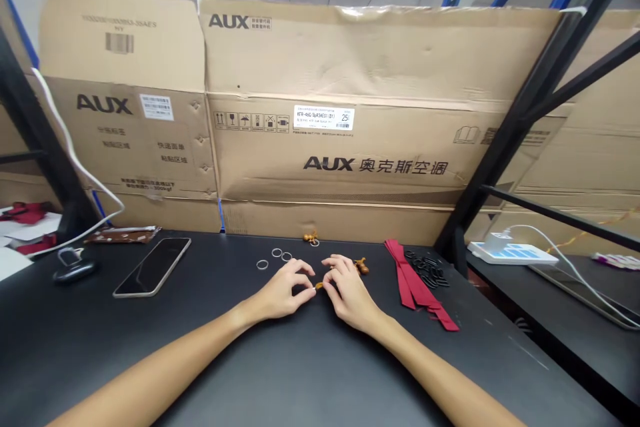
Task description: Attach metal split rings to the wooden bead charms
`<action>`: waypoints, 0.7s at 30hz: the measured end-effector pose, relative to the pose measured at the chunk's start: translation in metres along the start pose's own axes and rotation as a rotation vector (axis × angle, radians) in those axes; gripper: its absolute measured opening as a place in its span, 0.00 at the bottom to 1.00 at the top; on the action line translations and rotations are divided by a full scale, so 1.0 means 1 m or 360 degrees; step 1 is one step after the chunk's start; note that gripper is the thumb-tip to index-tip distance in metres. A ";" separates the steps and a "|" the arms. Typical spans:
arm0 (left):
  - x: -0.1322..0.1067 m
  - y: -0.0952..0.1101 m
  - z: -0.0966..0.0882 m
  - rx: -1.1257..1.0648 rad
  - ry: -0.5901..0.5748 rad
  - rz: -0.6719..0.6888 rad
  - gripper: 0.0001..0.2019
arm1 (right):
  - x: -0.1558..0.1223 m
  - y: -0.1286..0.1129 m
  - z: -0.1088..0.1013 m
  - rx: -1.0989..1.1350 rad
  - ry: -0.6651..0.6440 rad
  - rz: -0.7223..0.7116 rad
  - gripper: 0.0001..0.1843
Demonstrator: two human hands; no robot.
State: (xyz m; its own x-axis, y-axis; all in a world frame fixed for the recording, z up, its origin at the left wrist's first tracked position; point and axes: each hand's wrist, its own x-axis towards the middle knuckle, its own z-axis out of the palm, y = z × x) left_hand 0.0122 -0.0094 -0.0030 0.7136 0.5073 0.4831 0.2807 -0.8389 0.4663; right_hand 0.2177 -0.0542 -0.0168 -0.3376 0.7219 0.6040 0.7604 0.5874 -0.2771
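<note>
My left hand (284, 290) and my right hand (349, 290) rest on the black table (280, 373), fingertips pinched together on a small brown wooden piece (319, 285) between them. Another brown wooden charm (361, 266) lies just behind my right hand. Three small metal rings (275, 257) lie on the table just beyond my left hand. A further wooden charm with a ring (311, 237) sits near the cardboard wall. Red ribbons (416, 281) lie to the right of my right hand, with a pile of black rings (428, 269) beside them.
A phone (153, 266) lies face up at the left, near a dark car-key-like object (73, 269) and a white cable (75, 167). Large AUX cardboard boxes (340, 127) wall off the back. A black rack post (505, 140) and a white power strip (510, 252) stand at the right.
</note>
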 end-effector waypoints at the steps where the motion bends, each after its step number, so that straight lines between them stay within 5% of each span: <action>1: 0.000 0.001 0.000 -0.0008 -0.0002 -0.0009 0.08 | 0.000 -0.001 -0.001 0.0004 0.0000 -0.0005 0.07; 15: 0.001 0.000 -0.002 -0.0073 -0.0104 -0.0004 0.06 | 0.001 0.006 -0.003 -0.0102 0.0008 0.0057 0.08; 21: -0.001 0.000 -0.003 0.0379 -0.0060 0.0078 0.06 | 0.001 0.021 -0.005 -0.0173 0.0085 0.0087 0.09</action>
State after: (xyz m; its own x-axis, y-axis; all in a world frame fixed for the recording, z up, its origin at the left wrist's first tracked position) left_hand 0.0098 -0.0097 -0.0012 0.7521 0.4609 0.4710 0.3855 -0.8874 0.2528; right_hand 0.2365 -0.0432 -0.0183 -0.2660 0.7295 0.6301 0.8336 0.5024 -0.2297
